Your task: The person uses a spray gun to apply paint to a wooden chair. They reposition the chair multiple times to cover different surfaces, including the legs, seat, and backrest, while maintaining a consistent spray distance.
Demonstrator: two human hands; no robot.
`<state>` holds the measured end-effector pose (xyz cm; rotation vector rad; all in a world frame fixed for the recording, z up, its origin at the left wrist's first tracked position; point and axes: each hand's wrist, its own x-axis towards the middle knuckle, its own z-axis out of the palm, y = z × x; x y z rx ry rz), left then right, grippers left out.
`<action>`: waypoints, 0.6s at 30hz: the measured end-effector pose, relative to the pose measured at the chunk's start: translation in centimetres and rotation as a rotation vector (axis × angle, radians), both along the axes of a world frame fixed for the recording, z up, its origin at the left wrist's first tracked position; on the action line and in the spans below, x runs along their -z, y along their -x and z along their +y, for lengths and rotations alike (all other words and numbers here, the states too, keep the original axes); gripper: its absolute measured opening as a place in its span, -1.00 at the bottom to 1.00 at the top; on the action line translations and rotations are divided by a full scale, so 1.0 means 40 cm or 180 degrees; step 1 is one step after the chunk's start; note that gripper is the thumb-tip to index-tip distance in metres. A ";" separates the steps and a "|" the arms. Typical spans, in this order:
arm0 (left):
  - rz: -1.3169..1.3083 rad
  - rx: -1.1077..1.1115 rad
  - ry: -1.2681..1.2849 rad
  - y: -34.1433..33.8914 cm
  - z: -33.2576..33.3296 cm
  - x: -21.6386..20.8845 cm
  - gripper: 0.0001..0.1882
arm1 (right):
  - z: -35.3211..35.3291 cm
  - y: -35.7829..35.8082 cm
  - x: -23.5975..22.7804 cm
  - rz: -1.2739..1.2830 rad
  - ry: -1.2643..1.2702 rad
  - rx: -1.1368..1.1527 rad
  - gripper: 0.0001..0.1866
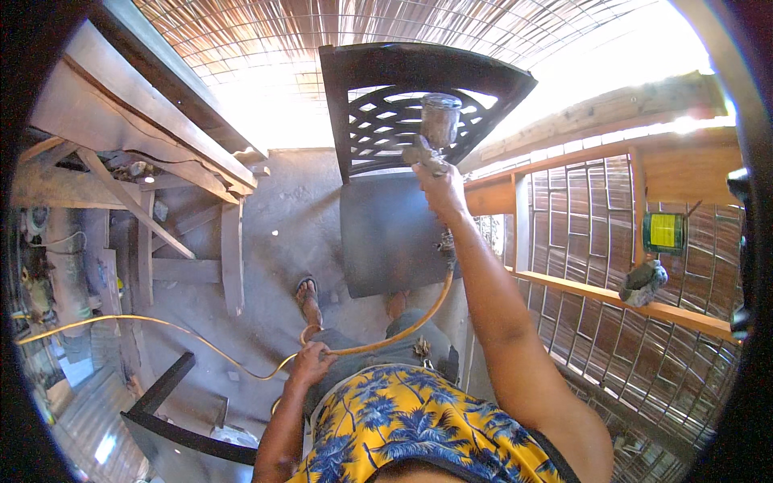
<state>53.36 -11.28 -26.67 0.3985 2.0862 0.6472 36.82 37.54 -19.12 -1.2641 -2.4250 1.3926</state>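
A spray gun [442, 121] with a grey, paint-smeared cup on top is held in my right hand [441, 191], fingers wrapped round its handle. It is raised in front of the lattice backrest of a black chair [388, 237], whose flat seat lies below my wrist. From the gun's lower end a yellow air hose [417, 322] curves down across my lap. My left hand [312, 364] is closed round this hose near my left thigh. Beyond my left hand the hose runs off to the left. The gun's nozzle and trigger cannot be made out clearly.
A wooden workbench [161, 137] stands on the left. At the lower left is a dark angular furniture piece [193, 443]. Along the right runs a slatted metal grille [580, 217] with wooden rails, a green can with a yellow label [663, 232] and a crumpled grey rag [643, 283].
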 end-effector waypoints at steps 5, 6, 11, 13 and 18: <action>0.0028 0.0044 -0.0043 0.022 0.017 0.040 -0.65 | 0.092 -0.039 0.007 -0.0110 -0.0212 0.0241 -0.57; 0.0128 0.0087 -0.0104 0.025 0.022 0.042 -0.65 | 0.106 -0.048 0.008 -0.0088 -0.0379 0.0250 -0.59; 0.0115 0.0113 -0.0255 0.042 0.048 0.026 -0.67 | 0.171 -0.099 0.040 0.0211 -0.1021 0.0620 -0.61; -0.0003 0.0116 -0.0133 0.049 0.056 0.018 -0.68 | 0.205 -0.107 0.060 0.0147 -0.0832 0.0772 -0.59; -0.0059 0.0001 -0.0126 0.051 0.050 0.007 -0.68 | 0.184 -0.097 0.106 0.0370 -0.0300 0.0667 -0.57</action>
